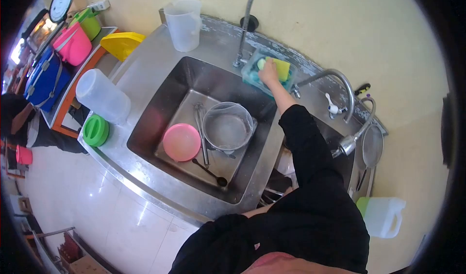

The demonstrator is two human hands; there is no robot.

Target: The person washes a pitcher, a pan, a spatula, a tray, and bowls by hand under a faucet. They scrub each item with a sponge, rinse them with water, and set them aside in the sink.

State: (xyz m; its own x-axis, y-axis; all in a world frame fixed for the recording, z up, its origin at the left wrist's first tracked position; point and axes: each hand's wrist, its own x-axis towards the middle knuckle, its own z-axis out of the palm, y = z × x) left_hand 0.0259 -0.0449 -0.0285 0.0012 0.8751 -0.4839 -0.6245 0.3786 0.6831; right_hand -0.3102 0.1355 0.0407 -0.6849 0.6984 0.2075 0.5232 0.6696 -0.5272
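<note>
My right hand point(268, 73) reaches into a clear plastic tub point(264, 89) behind the sinks, its fingers closed on a yellow sponge point(282, 70). Something pale green lies by the fingertips. My left forearm point(257, 211) crosses low toward the right-hand sink; its hand is mostly hidden under my right arm, and what it holds cannot be seen. In the large sink point(194, 70) are a pink bowl point(181, 142), a whisk point(201, 128), a clear round container point(227, 125) and a black spoon point(221, 181).
Taps point(347, 145) and a strainer point(373, 145) are at the right. A clear jug point(183, 26), another clear container point(103, 96) and a green lid point(95, 131) stand on the counter. Coloured buckets point(73, 44) sit at the left, with a partly visible person beyond.
</note>
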